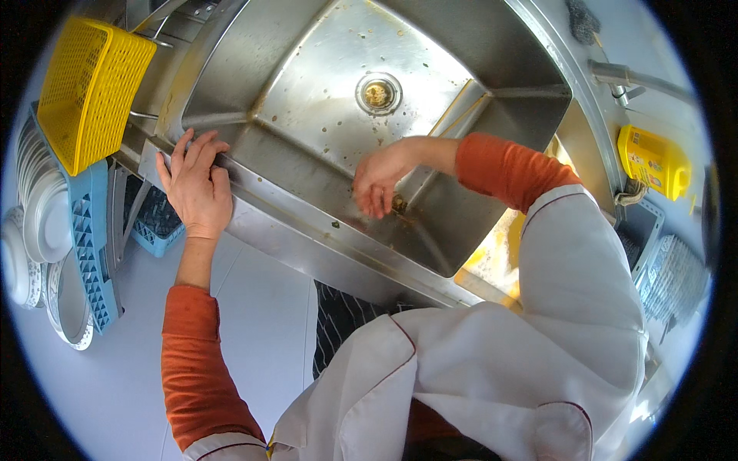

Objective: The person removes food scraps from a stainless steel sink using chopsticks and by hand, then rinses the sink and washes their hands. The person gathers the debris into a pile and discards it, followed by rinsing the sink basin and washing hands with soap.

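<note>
A deep stainless steel sink basin (323, 75) lies before me, its walls wet and dotted with food bits. My left hand (199, 178) rests on the basin's front rim (277, 199), holding nothing, fingers spread. Inside the basin, my right hand (377, 178) hangs low by the near wall with its fingers curled down and slightly blurred. Whether anything is within those fingers is hidden. A small brown clump of food scraps (399, 204) sits right beside the fingertips. Farther in, the round drain (379, 94) holds yellowish scraps.
A neighbouring basin holds foamy yellowish water (497, 248). On the right are a faucet (614, 75), a steel scrubber (583, 22) and a yellow jug (654, 163). To the left, a yellow plastic basket (95, 95) stands above a blue rack (89, 248) near stacked white plates (49, 225).
</note>
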A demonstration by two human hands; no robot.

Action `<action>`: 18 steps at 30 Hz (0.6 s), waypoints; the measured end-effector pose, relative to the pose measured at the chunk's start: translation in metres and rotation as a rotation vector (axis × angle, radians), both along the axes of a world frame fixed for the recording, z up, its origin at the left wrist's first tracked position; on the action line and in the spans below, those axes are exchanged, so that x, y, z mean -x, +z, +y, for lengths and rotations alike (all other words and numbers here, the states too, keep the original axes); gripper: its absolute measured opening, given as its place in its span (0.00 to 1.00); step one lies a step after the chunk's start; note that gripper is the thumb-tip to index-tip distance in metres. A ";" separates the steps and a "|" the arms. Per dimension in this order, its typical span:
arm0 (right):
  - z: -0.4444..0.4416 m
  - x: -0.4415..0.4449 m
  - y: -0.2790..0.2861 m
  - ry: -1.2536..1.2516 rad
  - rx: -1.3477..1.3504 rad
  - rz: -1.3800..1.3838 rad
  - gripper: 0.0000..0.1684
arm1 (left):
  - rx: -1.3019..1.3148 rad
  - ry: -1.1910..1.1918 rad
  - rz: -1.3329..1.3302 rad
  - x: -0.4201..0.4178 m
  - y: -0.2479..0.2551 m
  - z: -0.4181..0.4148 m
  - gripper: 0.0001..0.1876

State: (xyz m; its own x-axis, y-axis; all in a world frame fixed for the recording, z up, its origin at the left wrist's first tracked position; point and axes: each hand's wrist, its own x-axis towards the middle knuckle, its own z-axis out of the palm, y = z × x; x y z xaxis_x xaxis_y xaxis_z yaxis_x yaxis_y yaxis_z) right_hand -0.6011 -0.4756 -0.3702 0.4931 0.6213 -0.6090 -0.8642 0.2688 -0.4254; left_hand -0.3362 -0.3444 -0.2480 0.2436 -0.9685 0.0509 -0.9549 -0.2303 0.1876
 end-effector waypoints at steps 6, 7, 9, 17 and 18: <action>0.048 0.047 -0.137 0.507 0.231 -0.023 0.13 | -0.010 -0.008 0.002 0.001 -0.002 0.000 0.16; 0.048 0.048 -0.138 0.587 0.275 0.035 0.12 | -0.019 -0.002 -0.002 0.000 -0.001 0.002 0.16; 0.039 0.041 -0.132 0.708 0.537 -0.205 0.10 | -0.017 -0.010 -0.013 -0.004 -0.002 0.003 0.16; 0.062 0.076 -0.194 0.830 1.004 -1.063 0.20 | 0.016 -0.018 0.004 -0.001 -0.001 0.000 0.15; 0.073 0.082 -0.181 0.872 0.972 -1.182 0.12 | 0.013 -0.011 0.002 -0.002 -0.001 0.002 0.15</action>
State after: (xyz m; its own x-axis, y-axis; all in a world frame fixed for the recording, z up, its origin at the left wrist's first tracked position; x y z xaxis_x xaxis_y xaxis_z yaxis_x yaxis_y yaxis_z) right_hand -0.6829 -0.4028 -0.5508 0.6560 0.5824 -0.4801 0.2569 -0.7704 -0.5836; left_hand -0.3342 -0.3426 -0.2490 0.2331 -0.9704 0.0629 -0.9570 -0.2175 0.1919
